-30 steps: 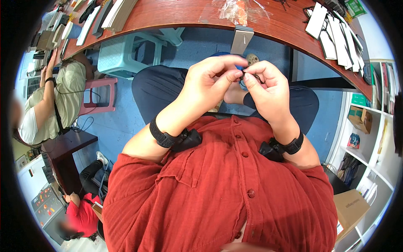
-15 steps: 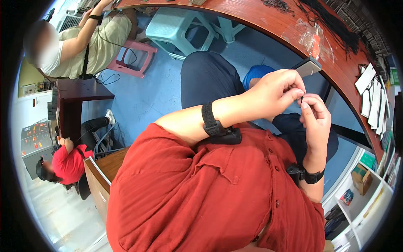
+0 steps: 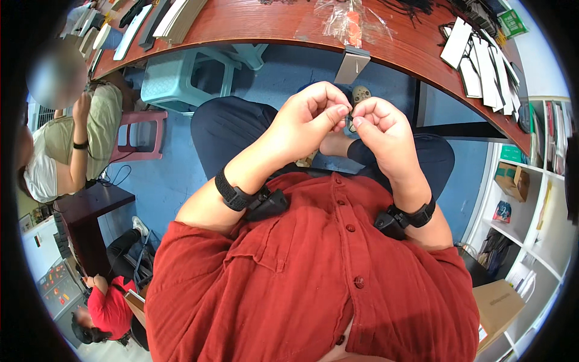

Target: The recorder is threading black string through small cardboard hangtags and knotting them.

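Observation:
Over my lap, my left hand (image 3: 306, 125) and my right hand (image 3: 389, 136) meet fingertip to fingertip. Both are closed in a pinch. A short bit of thin dark cord (image 3: 350, 120) shows between the fingertips; most of it is covered by the fingers. Just beyond the hands, a flat pale-faced block (image 3: 351, 65) sticks out from the table edge, beside an orange strip (image 3: 354, 27) and crumpled clear plastic (image 3: 335, 18). White tags (image 3: 479, 69) with black cords lie in a pile on the table at the right.
A reddish wooden table (image 3: 253, 27) curves across the far side. Black cords (image 3: 416, 7) lie on it. A light blue stool (image 3: 172, 78) and a pink stool (image 3: 145, 130) stand at left, near a seated person (image 3: 72, 139). White shelves (image 3: 518, 223) are on the right.
My view has swung to the right, so the hands now appear nearer the middle. They stay pinched together, with the dark cord between the fingertips.

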Demonstrator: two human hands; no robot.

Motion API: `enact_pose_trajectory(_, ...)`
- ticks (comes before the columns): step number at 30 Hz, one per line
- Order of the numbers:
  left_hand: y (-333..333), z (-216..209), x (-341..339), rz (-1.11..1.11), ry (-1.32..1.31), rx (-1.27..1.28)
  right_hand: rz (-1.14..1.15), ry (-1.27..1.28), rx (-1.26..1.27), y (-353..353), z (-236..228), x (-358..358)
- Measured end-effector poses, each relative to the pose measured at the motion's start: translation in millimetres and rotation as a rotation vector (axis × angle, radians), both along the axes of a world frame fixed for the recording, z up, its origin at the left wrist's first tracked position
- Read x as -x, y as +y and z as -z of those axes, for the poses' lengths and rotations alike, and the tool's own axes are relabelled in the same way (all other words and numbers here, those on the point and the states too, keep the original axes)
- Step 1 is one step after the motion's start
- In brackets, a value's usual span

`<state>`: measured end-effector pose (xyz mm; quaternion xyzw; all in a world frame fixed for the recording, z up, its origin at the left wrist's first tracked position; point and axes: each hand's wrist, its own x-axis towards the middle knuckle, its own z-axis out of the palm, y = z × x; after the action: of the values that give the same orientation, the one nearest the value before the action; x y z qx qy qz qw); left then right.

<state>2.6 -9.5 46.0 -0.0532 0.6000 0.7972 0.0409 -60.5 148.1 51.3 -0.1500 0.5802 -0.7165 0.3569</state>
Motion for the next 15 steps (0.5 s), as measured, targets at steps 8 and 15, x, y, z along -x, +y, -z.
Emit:
enact_pose_trajectory(8, 1.3, -11.7, 1.4, -0.023, 0.030, 0.088, 0.119, 0.086, -0.040, -0.3, 0.3, -2.8)
enact_pose_trajectory(15, 1.1, -12.8, 3.0, -0.075, 0.035, 0.258, 0.143, 0.237, -0.061, -1.1, -2.8, -4.1)
